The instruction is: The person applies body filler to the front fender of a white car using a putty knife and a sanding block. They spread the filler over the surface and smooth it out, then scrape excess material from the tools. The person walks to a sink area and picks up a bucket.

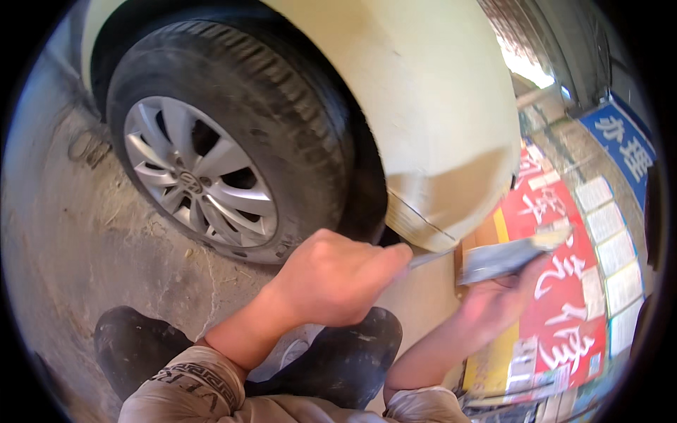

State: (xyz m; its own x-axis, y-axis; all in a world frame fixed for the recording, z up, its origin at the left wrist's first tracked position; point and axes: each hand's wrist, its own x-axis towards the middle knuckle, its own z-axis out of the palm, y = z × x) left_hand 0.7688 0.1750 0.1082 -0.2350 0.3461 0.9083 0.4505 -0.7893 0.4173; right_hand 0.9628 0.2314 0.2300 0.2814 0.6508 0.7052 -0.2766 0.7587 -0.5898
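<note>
The lower corner of a cream car bumper (441, 180) is right in front of me, with a dark crack line and a tan patch near its bottom edge. My left hand (338, 278) is closed just below that corner, beside the tyre. By its thumb a thin grey blade-like tool (426, 259) sticks out; its rest is hidden in the fist. To the right, my right hand (497, 296) grips a flat grey putty spreader (504, 259), blurred by motion, with cream paste (552, 238) at its far end. The spreader is apart from the bumper.
A dusty tyre (282, 106) with a silver wheel rim (190, 173) fills the left. Concrete floor (70, 233) lies beside it. At right are a red-and-yellow printed board (564, 282), white sheets (620, 282) and a blue sign (620, 141). My dark-trousered knees (352, 352) are bent below.
</note>
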